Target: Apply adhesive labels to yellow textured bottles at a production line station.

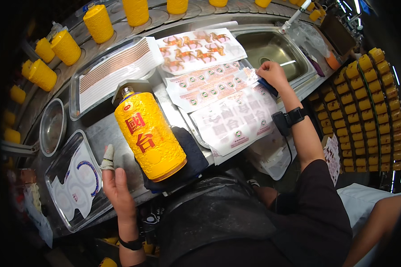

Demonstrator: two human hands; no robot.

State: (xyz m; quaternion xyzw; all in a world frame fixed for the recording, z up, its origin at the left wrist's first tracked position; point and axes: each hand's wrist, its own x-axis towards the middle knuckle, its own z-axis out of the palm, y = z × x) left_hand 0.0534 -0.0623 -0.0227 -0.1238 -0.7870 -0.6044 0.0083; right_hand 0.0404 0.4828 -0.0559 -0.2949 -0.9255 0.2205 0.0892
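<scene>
A yellow, rough-textured bottle [153, 138] with red characters and a bare glass neck lies tilted on a dark cloth pad in front of me. Beside its lower left side is my left hand [116, 189], open and apart from it, with a wrapped finger raised. My right hand [272, 74] reaches to the right end of a sheet of small printed decals [205, 86], thumb and fingers pinched on its edge; the exact bit held is small. Below it lies a paler decal sheet [231, 120], and above it a sheet of horse decals [194, 49].
A striped sheet lies in a metal tray [74, 104] at the left. Nearer are a round metal bowl [53, 127] and a clear tray [73, 222] with white cutouts. A sink [294, 44] is at the far right. Yellow bottles [98, 24] line a conveyor; stacked ones [365, 111] stand right.
</scene>
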